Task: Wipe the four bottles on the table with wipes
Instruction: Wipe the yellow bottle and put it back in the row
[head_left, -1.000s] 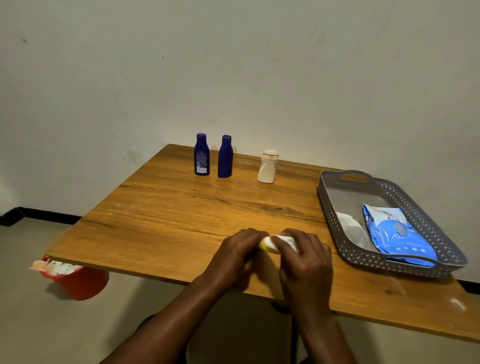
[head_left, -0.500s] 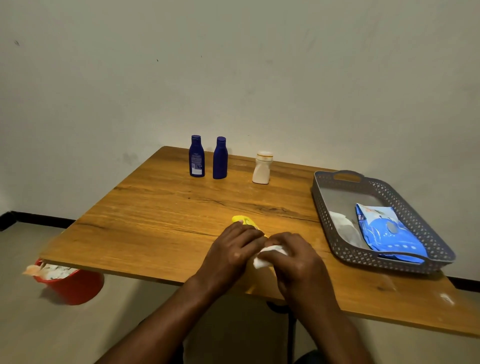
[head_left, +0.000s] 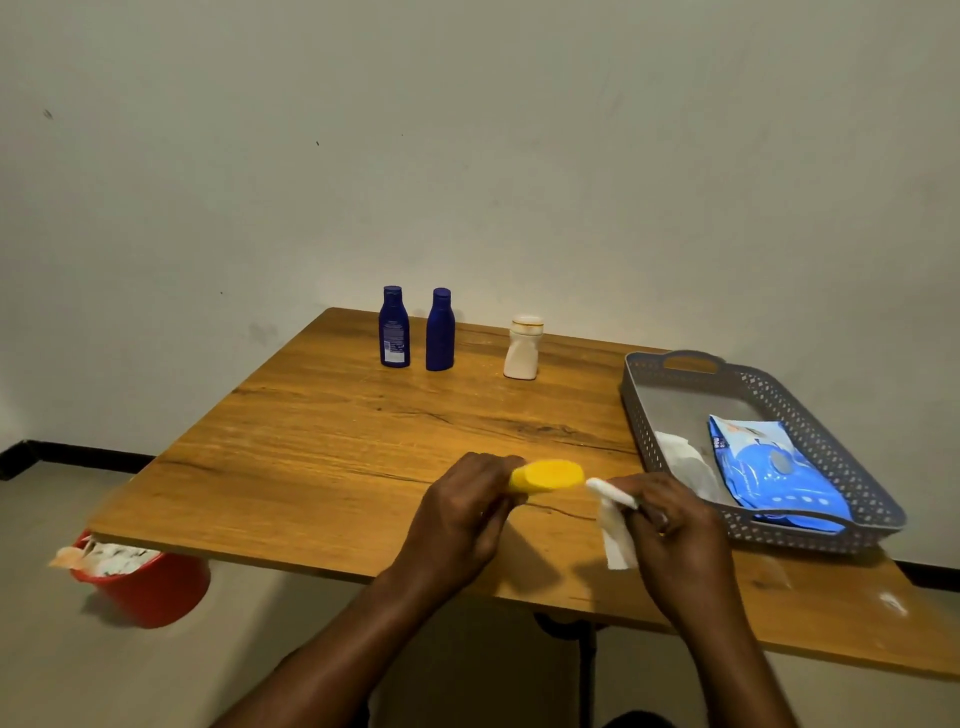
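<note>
Wooden table (head_left: 332, 447) with three upright bottles (head_left: 440, 329), grey basket (head_left: 641, 415).

Two dark blue bottles (head_left: 394, 327) (head_left: 440, 330) and a cream one (head_left: 522, 347) stand upper centre on the wood-grain table (head_left: 337, 441), a yellow bottle (head_left: 546, 475) and white wipe (head_left: 615, 525) at centre, a grey lattice-patterned basket (head_left: 810, 441) at right, a red bin (head_left: 150, 587) lower left.

One view only, head-worn, looking forward and down across the brown wood-grain table (head_left: 332, 441) toward the plain pale wall (head_left: 467, 156). Both forearms entering from the bottom edge, closest to the lens. Far table edge near mid-frame. Wide angle taking in grey floor (head_left: 41, 649) at lower left, perforated grey plastic tray (head_left: 810, 415) at right.
</note>
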